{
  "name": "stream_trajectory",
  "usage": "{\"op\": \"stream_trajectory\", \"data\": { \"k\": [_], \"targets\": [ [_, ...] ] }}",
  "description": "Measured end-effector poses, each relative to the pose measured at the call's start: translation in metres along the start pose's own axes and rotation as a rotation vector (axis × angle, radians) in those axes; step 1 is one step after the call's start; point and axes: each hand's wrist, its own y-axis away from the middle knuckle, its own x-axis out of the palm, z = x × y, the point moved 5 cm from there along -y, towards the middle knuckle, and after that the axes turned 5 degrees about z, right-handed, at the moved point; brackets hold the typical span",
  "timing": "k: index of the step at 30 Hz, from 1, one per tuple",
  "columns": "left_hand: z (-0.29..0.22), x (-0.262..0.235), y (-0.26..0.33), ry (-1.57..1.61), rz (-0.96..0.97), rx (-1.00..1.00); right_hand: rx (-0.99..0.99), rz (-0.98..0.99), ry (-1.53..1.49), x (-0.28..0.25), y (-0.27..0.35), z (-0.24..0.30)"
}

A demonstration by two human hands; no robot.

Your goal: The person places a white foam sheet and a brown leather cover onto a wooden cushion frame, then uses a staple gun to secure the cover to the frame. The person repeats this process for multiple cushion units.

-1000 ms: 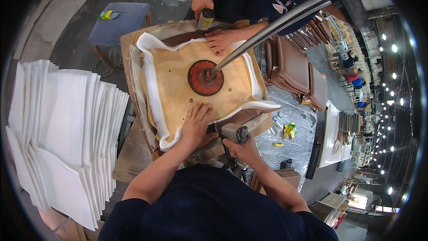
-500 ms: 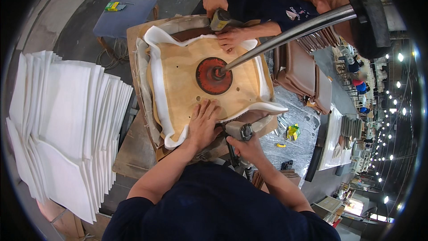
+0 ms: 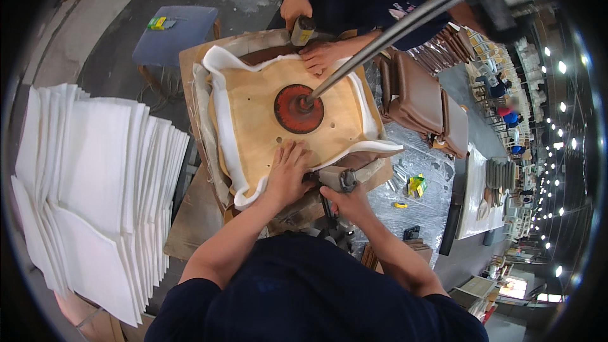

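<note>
A plywood seat panel [image 3: 250, 111] lies in front of me, with white padding [image 3: 229, 152] folding up around its edges and brown cover material [image 3: 258, 57] showing at the far side. A red round disc [image 3: 285, 117] on a metal rod [image 3: 386, 31] presses on the panel's middle. My left hand [image 3: 290, 174] rests with fingers stretched out flat on the near edge. Beside it, my right hand [image 3: 347, 202] is wrapped round a staple gun [image 3: 335, 179], whose nose is at the near edge; the exact contact is hidden.
Across from me, a co-worker's hand [image 3: 296, 7] holds another staple gun [image 3: 303, 30]; their other hand [image 3: 320, 57] lies on the panel. White padding sheets [image 3: 95, 171] are stacked at left, brown seat cushions [image 3: 411, 92] at right. A plastic-covered table [image 3: 383, 209] bears a yellow-green packet [image 3: 417, 185].
The whole view has shifted slightly. My hands and the staple gun stay at nearly the same part of the near edge. The co-worker's hands also remain at the far edge.
</note>
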Motion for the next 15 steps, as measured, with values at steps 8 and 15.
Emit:
{"op": "stream_trajectory", "data": {
  "k": [8,15],
  "targets": [
    [0.001,-0.006,0.023,-0.118,0.14,-0.113,-0.148,-0.005,-0.186,-0.002,0.031,-0.009],
    [0.008,0.004,0.021,-0.081,0.155,-0.149,-0.066,0.069,-0.01,0.008,0.018,0.004]
  ]
}}
